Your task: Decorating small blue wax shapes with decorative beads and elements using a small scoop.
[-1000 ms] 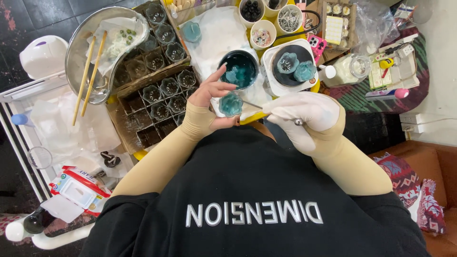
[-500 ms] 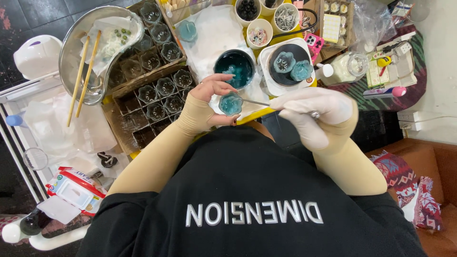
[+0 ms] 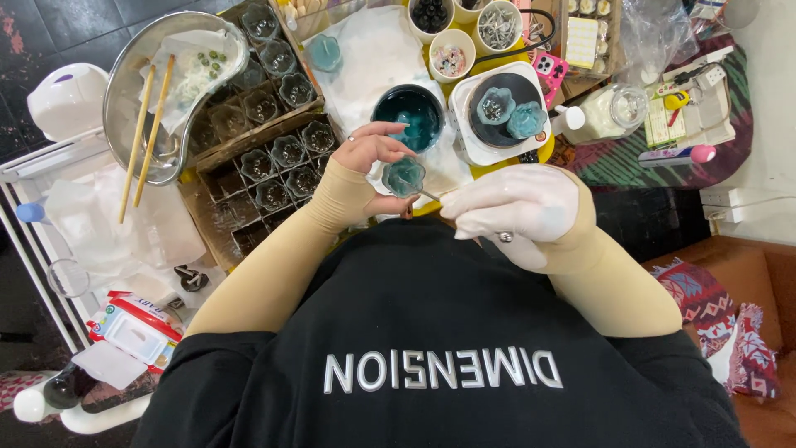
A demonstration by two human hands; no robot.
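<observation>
Left hand (image 3: pixel 365 158) grips a small flower-shaped glass cup (image 3: pixel 404 176) of teal fill above the counter's (image 3: pixel 365 50) near edge; gloved right hand (image 3: pixel 514 207) pinches a thin metal tool (image 3: pixel 429 196) touching the cup. Crowded surroundings: dark teal bowl (image 3: pixel 406 112) just beyond, divided cardboard box (image 3: pixel 265 166) of glass cups left, steel basin (image 3: pixel 157 83) with chopsticks.

The small flower-shaped glass cup (image 3: pixel 404 176) holds teal-blue filling, matched by the dark teal liquid in the round bowl (image 3: pixel 407 114) just beyond it. The right hand (image 3: pixel 514 207) wears a white glove, and both arms are covered in beige sleeves. Two pale teal cups (image 3: pixel 512 112) sit on a black plate in a white frame. To the far left, a silver metal basin (image 3: pixel 145 91) carries tan chopsticks (image 3: pixel 145 133). The shirt is black with silver lettering.
</observation>
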